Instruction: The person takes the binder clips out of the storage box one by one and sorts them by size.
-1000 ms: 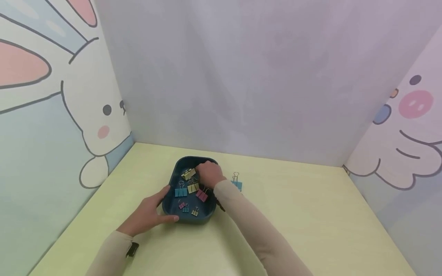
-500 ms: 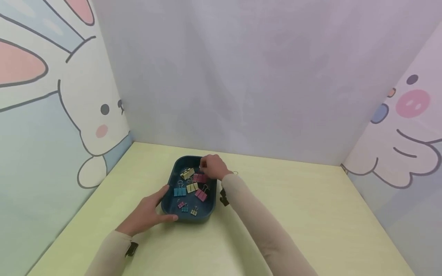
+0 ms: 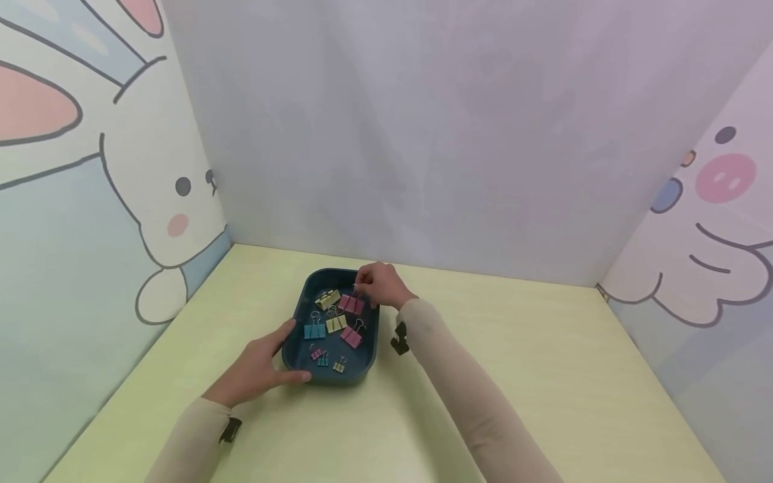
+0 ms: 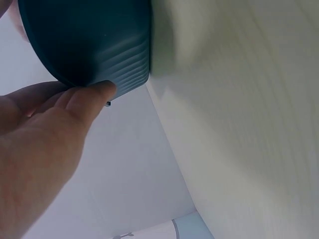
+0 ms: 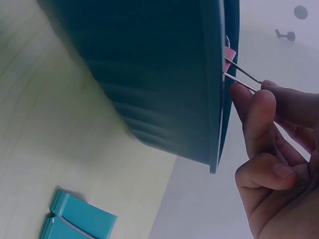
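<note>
A dark blue tray (image 3: 329,379) with rounded corners sits on the table. My left hand (image 3: 256,369) holds its near left corner, thumb at the front and fingers along the left side; the left wrist view shows fingertips against the ribbed wall. Over the far right rim, my right hand (image 3: 384,285) pinches the wire handle of a pink binder clip (image 3: 350,304), whose body hangs at or in the tray. Inside lie a gold clip (image 3: 328,299), a blue clip (image 3: 315,331), a yellow clip (image 3: 336,324), another pink clip (image 3: 351,337) and several tiny clips.
A blue binder clip (image 5: 82,216) lies on the table outside the tray, seen in the right wrist view; the right forearm covers it in the head view. A pale wall (image 3: 410,168) stands behind the table (image 3: 513,349), with cartoon-printed panels at both sides.
My right hand has drawn back slightly to the right, and the pink binder clip it pinches has come into sight in the tray's far right part. The left hand keeps its hold.
</note>
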Tool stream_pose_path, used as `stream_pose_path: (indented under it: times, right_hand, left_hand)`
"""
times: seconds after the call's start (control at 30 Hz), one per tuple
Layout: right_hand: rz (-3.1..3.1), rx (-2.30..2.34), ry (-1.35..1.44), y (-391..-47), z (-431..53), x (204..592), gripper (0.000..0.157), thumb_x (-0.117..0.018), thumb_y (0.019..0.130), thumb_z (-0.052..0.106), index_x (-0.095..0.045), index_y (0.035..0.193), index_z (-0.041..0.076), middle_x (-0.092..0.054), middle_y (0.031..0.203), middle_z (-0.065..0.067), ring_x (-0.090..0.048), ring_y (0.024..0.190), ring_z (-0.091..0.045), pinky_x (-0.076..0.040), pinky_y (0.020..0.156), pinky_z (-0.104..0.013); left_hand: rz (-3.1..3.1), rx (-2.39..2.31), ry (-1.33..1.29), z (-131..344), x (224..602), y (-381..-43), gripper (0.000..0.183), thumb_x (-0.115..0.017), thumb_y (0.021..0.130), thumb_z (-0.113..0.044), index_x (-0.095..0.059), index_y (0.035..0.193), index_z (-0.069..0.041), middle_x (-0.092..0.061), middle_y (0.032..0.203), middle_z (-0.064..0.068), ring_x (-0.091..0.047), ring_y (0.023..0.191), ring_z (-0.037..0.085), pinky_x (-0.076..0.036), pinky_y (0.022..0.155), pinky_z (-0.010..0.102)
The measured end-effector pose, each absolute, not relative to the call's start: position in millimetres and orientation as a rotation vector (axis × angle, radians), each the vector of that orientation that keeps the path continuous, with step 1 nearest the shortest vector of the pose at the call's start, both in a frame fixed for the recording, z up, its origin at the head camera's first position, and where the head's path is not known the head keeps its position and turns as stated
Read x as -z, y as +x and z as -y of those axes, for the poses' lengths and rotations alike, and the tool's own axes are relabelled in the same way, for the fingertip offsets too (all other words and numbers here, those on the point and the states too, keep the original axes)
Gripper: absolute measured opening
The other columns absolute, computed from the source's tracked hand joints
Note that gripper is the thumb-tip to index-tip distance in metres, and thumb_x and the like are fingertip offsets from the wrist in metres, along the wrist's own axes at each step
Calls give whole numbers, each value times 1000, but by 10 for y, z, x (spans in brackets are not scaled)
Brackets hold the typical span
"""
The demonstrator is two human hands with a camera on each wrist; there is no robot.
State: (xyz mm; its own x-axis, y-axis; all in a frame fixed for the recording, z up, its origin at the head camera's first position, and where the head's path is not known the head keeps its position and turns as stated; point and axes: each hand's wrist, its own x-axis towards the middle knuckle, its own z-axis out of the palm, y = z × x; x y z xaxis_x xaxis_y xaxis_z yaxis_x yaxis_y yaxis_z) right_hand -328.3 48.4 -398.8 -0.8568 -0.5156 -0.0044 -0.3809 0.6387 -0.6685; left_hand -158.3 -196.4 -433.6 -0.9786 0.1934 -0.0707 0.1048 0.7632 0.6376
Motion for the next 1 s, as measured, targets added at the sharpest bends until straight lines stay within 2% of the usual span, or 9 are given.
stream_pose_path:
  times: [0.13,0.4,0.47,0.57,0.67,0.83,1.0]
  right_hand:
    - [-2660,1047,-744,-3276,-523,3977,16,-61,101,14,-73,103,4,-77,93,-16,-61,48,-19,-57,51,-25]
    - [-2638,1055,-731,-3252,-622,3974,19,-58,102,17,-71,105,3,-78,91,-16,-67,57,-40,-56,53,-22]
    - [-2628,1081,-715,-3252,-647,3952,18,-58,103,17,-69,104,3,-78,90,-13,-64,55,-39,-52,49,-22]
    - [-2623,1105,-693,-3253,-694,3920,16,-55,103,16,-67,101,6,-78,89,-10,-58,54,-26,-45,45,-22]
    - [-2613,1126,-679,-3245,-755,3889,15,-54,103,14,-66,102,6,-78,91,-9,-56,60,-19,-40,45,-22]
    - [-2611,1147,-684,-3216,-851,3825,16,-53,104,15,-66,106,6,-77,90,-10,-53,59,-18,-40,47,-22]
    - [-2662,1135,-738,-3206,-911,3736,19,-53,104,17,-67,109,4,-77,89,-10,-56,61,-13,-44,51,-22]
  left_hand:
    - [-2821,-1011,229,1954,4341,-1577,112,-81,79,-53,-22,159,0,-29,163,26,-34,147,48,-40,116,60]
    - [-2807,-1011,209,1929,4342,-1559,113,-81,78,-53,-22,159,-1,-29,163,25,-33,148,48,-40,116,60]
    - [-2812,-1014,218,1928,4333,-1567,113,-81,79,-53,-22,159,-1,-29,163,25,-33,148,48,-40,116,60]
    - [-2820,-1019,234,1929,4319,-1581,112,-81,79,-52,-22,159,0,-28,163,25,-33,148,48,-39,117,60]
    - [-2825,-1012,239,1932,4312,-1589,112,-81,79,-52,-22,159,0,-29,163,26,-33,148,48,-40,117,60]
    - [-2831,-994,236,1938,4323,-1582,112,-81,79,-53,-22,159,0,-29,163,26,-33,147,48,-40,116,61]
    - [-2838,-993,231,1940,4335,-1570,112,-81,78,-54,-23,159,-1,-30,162,26,-34,147,49,-41,116,61]
